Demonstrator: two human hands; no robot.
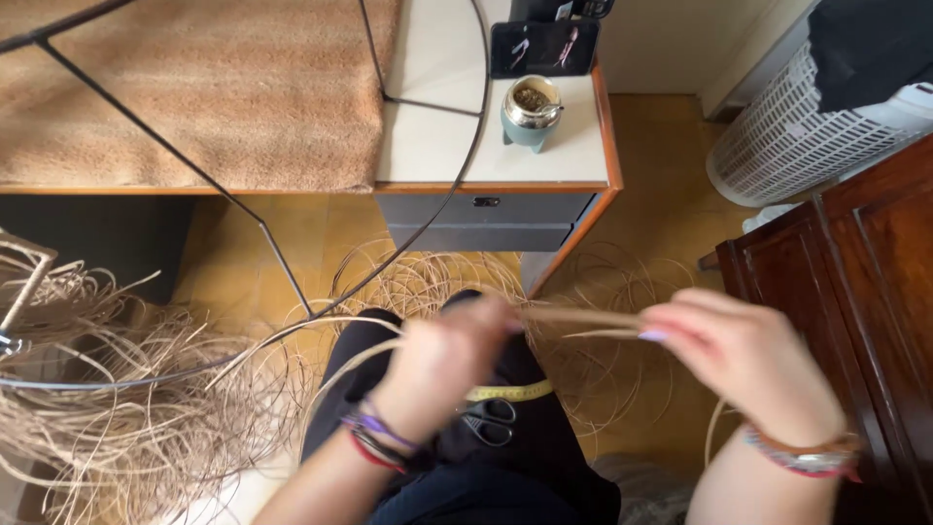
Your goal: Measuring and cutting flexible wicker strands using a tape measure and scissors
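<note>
Reed strip (pixel 583 317) stretched between both hands above lap, long axis roughly level, running left to right. Left hand (pixel 442 360) pinches near end; right hand (pixel 743 355) pinches far end, fingers closed on strip, motion blur softens detail. Scissors (pixel 491 421) and yellow tape measure (pixel 510 393) lie on lap just below left hand, nearer it than right. Loose reed coils (pixel 126 408) on floor left of lap.

Soft daylight was even and bright; my fingers (pixel 671 326) were smeared by motion blur, while everything beyond them stayed sharp, edges slightly bowed.
</note>
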